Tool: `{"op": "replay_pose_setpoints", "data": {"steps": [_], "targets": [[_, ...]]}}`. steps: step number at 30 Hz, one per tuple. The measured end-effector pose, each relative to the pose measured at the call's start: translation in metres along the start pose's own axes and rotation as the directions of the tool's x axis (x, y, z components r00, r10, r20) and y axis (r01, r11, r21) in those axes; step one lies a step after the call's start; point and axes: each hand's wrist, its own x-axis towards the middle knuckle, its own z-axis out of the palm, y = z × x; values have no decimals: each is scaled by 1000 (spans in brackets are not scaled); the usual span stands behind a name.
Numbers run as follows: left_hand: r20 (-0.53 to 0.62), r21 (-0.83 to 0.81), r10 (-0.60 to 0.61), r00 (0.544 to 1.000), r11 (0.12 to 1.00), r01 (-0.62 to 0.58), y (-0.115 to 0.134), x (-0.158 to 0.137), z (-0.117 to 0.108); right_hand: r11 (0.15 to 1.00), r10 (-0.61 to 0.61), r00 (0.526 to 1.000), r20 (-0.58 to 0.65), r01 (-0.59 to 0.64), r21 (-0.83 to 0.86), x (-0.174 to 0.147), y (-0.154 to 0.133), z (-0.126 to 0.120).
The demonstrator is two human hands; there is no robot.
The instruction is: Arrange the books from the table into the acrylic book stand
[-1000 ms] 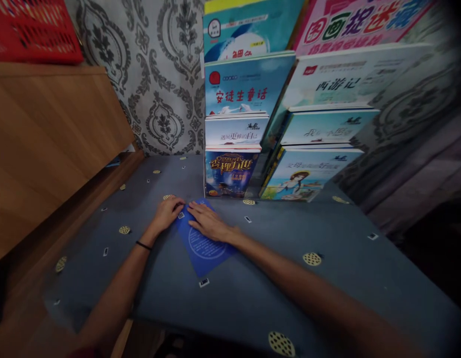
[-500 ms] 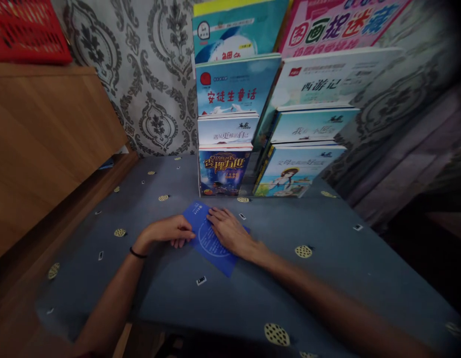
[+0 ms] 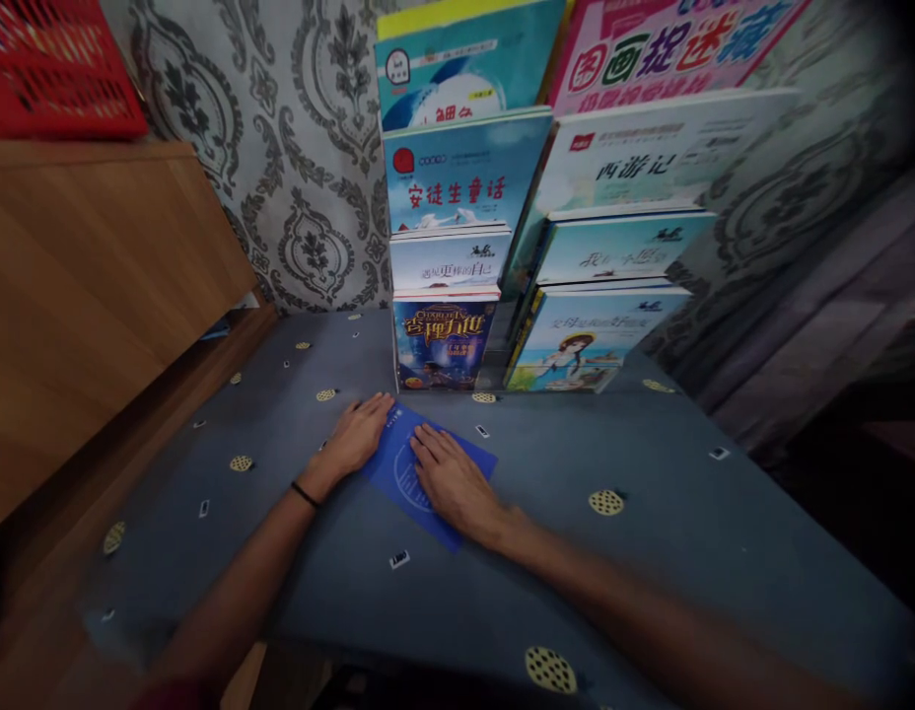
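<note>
Hands are staying off each other: right hand [image 3: 457, 485] is lying flat over the middle of one blue sheet [image 3: 390, 459]; left hand [image 3: 359, 434] is touching its far-left edge, thumb hidden, so pinching cannot be told. Sheet is lying on the table [image 3: 576, 444], near the books [image 3: 447, 345], extending rightward and nearer from the left hand. Right hand is sitting closer to its centre; long axis unclear. Counts showing: two hands, one sheet, eight front covers, two columns.
</note>
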Motion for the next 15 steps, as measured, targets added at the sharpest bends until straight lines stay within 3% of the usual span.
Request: {"op": "replay_pose_setpoints", "data": {"steps": [4,11,15], "targets": [[-1,-11,1,1000,1000,-1,-10,1,-1,1000,11,999,47,-10,-23,1,-3,-6],[-36,37,-22,999,999,24,-3,-3,5,999,31,993,116,-29,-18,18,-11,-13],[-16,54,29,999,998,-29,-1,2,-2,999,49,990,129,-48,-11,12,-16,-16]]}}
